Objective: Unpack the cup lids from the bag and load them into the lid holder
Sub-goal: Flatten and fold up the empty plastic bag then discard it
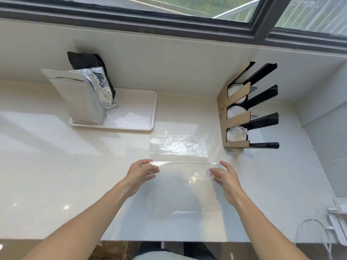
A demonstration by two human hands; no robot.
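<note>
Lids (pixel 236 111) sit in the lid holder (pixel 235 117) at the right rear of the counter: white round discs show in all three of its slots, one behind each tan front panel, with black dividers slanting away to the right between and beside them. How many lids are stacked in each slot cannot be told. The clear plastic bag (pixel 180 186) lies flat on the pale glossy counter (pixel 56 166) in front of the person, looking empty, its far edge raised a little and pulled into a straight bright line between the two hands. The left hand (pixel 142 173) pinches that edge at its left corner, thumb on top and fingers curled beneath the film. The right hand (pixel 224 175) is at the right corner with its fingers loosely spread and bent; the fingertips meet the plastic, but whether they truly clamp it cannot be told. A second patch of crinkled clear film (pixel 179 146) lies on the counter just beyond the raised edge, toward the holder. Further back on the left, a white tray (pixel 135 117) carries a pale stand-up pouch (pixel 78 98), a silver foil bag (pixel 101 85) and a black bag (pixel 86 61) leaning against the wall. White cables and a power strip (pixel 336 222) rest at the right edge, and a dark-framed window (pixel 169 19) runs along the top.
</note>
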